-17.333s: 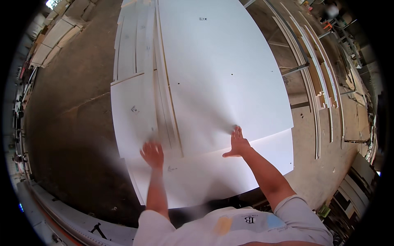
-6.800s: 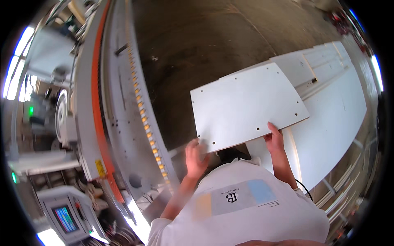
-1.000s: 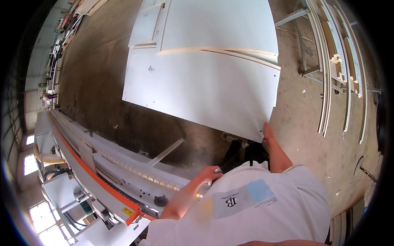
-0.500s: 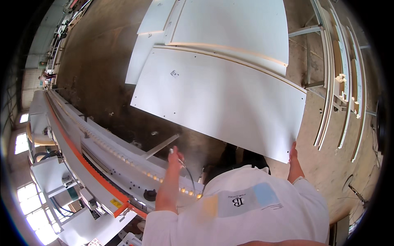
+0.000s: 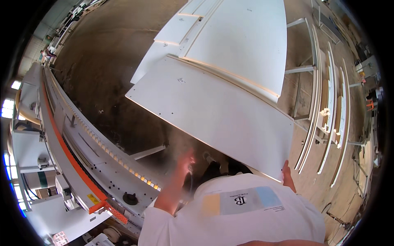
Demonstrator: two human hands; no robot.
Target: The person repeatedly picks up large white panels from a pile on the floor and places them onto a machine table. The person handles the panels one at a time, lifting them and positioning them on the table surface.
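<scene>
A long white panel (image 5: 221, 110) with small dark holes near its edges lies tilted across the middle, on top of other white boards. My right hand (image 5: 288, 176) grips its near right corner, fingers along the short edge. My left hand (image 5: 186, 160), smeared by motion, is closed around what looks like an air blow gun with a thin hose. It hovers off the panel's near long edge, close to the machine. A pale haze hangs around this hand, and the tool's shape is mostly hidden by blur.
A long edge-banding machine (image 5: 65, 147) with an orange stripe and a row of rollers runs along the left. Stacked white boards (image 5: 242, 45) lie beyond the panel. On the right, a metal rack (image 5: 316, 98) carries narrow strips. A person (image 5: 48, 53) stands far left.
The panel's near right corner has come closer to me, my right hand still on it. My left hand has moved to the right, toward the panel's near edge. The view has shifted.
</scene>
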